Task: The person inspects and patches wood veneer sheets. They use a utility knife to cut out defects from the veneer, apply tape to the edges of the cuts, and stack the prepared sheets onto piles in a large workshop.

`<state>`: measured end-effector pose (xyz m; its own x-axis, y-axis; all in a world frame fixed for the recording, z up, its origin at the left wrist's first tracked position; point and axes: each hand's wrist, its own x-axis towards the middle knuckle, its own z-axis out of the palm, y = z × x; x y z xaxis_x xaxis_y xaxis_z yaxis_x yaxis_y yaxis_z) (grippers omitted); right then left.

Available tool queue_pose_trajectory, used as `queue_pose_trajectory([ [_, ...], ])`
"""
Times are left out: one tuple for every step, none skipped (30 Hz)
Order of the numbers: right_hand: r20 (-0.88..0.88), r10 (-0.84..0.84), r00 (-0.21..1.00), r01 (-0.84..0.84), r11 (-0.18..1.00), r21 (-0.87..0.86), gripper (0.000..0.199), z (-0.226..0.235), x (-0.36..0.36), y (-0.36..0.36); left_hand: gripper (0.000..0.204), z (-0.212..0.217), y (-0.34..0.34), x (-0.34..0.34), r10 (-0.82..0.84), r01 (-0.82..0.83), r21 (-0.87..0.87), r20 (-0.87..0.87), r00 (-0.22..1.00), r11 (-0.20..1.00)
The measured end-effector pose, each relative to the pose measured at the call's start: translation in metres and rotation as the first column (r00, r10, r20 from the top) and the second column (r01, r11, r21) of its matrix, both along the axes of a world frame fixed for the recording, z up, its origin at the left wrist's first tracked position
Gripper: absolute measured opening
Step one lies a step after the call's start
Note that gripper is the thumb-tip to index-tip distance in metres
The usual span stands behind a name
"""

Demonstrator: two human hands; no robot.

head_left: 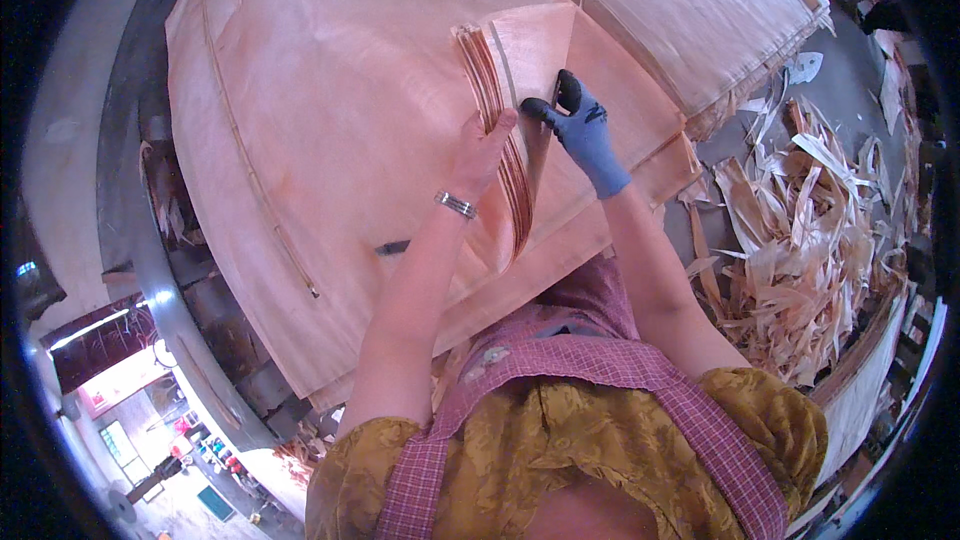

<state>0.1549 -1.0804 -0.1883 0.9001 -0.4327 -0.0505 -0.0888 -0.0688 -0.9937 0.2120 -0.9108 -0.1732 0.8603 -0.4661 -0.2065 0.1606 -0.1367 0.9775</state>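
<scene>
Both of my hands are on a bundle of thin wood veneer sheets (522,55), bent up from the big veneer below so that its layered reddish edges show on the left. A narrow grey strip runs down the bundle's pale face. My bare left hand (482,152), with a metal band at the wrist, is closed round the layered edges. My right hand (584,132) wears a blue glove with black fingertips; its thumb and fingers pinch the bundle's right side. Beneath lies a broad pinkish veneer sheet (330,110). A dark pointed tool (392,248) lies partly hidden by my left forearm.
A long thin stick (243,155) lies on the broad sheet at left. Another veneer stack (690,15) stands at the far right. Torn veneer scraps (795,250) are heaped on the right. A curved grey metal edge (165,285) runs along the left.
</scene>
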Motion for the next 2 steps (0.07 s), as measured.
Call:
queue_pose_trajectory([
  [-0.030, 0.052, 0.998, -0.051, 0.998, 0.035, 0.075, 0.004, -0.001, -0.005, 0.032, 0.001, -0.001, 0.000, -0.019, 0.019, -0.012, 0.000, 1.000, 1.000],
  [0.006, -0.003, 1.000, 0.002, 0.998, 0.065, 0.074, -0.015, 0.000, -0.005, 0.032, 0.002, -0.001, 0.000, -0.038, 0.038, -0.024, 0.001, 0.999, 0.999],
])
